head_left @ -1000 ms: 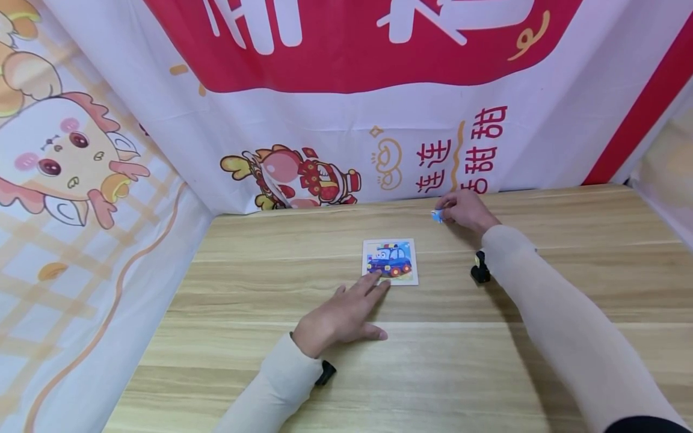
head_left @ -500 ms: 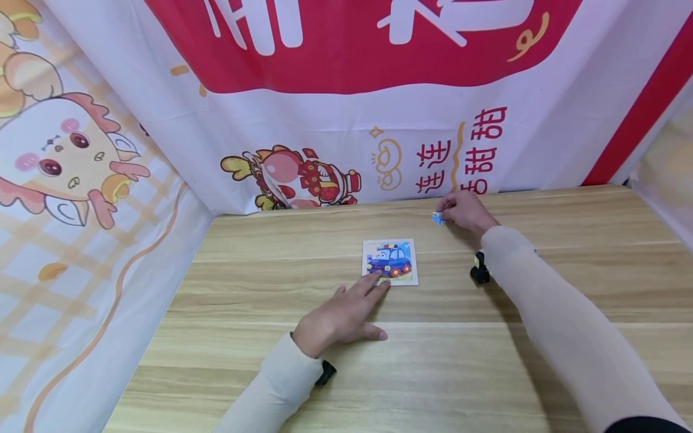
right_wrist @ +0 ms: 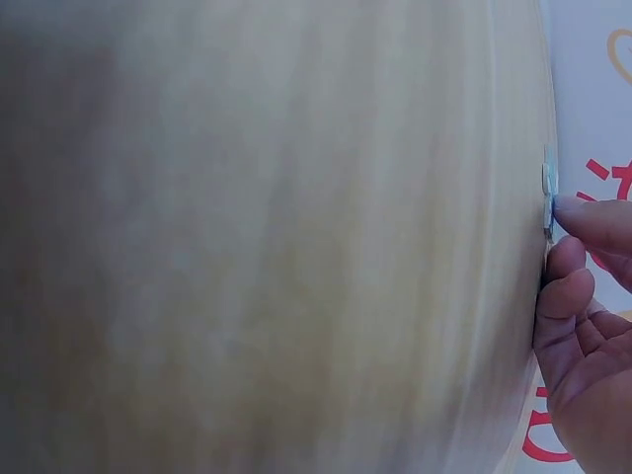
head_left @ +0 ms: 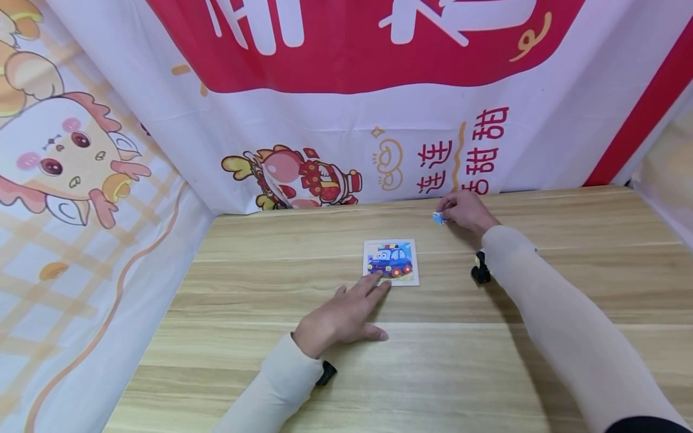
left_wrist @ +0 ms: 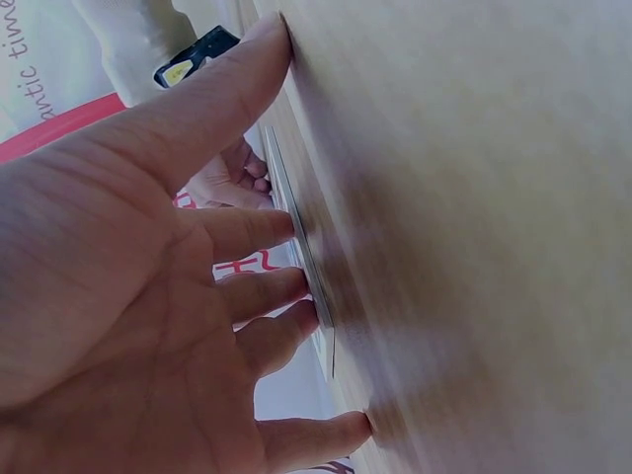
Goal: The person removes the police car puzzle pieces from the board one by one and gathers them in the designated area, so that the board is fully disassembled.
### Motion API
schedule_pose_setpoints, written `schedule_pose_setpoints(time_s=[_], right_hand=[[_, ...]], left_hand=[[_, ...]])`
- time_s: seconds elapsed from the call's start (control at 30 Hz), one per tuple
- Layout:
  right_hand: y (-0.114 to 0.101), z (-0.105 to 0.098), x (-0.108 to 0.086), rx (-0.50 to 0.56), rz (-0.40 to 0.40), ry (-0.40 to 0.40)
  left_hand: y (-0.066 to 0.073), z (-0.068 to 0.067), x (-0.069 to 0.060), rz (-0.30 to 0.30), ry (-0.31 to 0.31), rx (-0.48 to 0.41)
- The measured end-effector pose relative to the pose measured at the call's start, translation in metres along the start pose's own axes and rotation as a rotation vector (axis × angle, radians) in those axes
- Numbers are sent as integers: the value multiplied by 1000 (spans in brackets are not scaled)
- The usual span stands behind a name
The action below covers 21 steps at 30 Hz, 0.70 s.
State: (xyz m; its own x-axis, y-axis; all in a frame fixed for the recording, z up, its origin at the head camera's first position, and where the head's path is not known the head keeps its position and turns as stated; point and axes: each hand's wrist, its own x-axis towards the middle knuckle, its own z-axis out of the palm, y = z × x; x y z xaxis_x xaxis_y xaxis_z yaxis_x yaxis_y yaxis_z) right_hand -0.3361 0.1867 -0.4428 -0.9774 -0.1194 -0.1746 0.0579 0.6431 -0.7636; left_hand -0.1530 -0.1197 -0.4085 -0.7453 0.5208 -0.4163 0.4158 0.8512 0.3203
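In the head view a square jigsaw puzzle [head_left: 391,252] with a white border and a blue cartoon car lies on the table. My left hand [head_left: 346,313] is spread, its fingertips resting on the puzzle's near-left edge; the left wrist view shows the fingers [left_wrist: 262,286] straight against that thin edge. Farther back and to the right, my right hand [head_left: 462,209] pinches a small blue-and-white puzzle piece [head_left: 438,218] at the table surface. From the right wrist view the piece [right_wrist: 550,193] appears edge-on at the thumb, and the other fingers are curled.
The wood-grain table [head_left: 260,288] runs back to a white and red printed cloth [head_left: 325,114]. Another patterned cloth [head_left: 70,198] hangs along the left side. A black wrist-camera mount [head_left: 480,268] sits under the right cuff, another [head_left: 326,373] under the left.
The small puzzle piece has shifted and turned very slightly in the right fingers. My left hand and the jigsaw puzzle stay in place.
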Motion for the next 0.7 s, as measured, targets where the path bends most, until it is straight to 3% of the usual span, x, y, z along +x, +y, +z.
schedule_pose_setpoints(time_s=[0.2, 0.47, 0.7], right_hand=[[2, -3, -2, -2, -7, -5], [-4, -5, -10, -19, -74, -31], [-22, 3, -21, -48, -172, -114]], left_hand=[[1, 1, 2, 0, 2, 4], [3, 0, 0, 3, 20, 36], [5, -2, 1, 38, 57, 37]])
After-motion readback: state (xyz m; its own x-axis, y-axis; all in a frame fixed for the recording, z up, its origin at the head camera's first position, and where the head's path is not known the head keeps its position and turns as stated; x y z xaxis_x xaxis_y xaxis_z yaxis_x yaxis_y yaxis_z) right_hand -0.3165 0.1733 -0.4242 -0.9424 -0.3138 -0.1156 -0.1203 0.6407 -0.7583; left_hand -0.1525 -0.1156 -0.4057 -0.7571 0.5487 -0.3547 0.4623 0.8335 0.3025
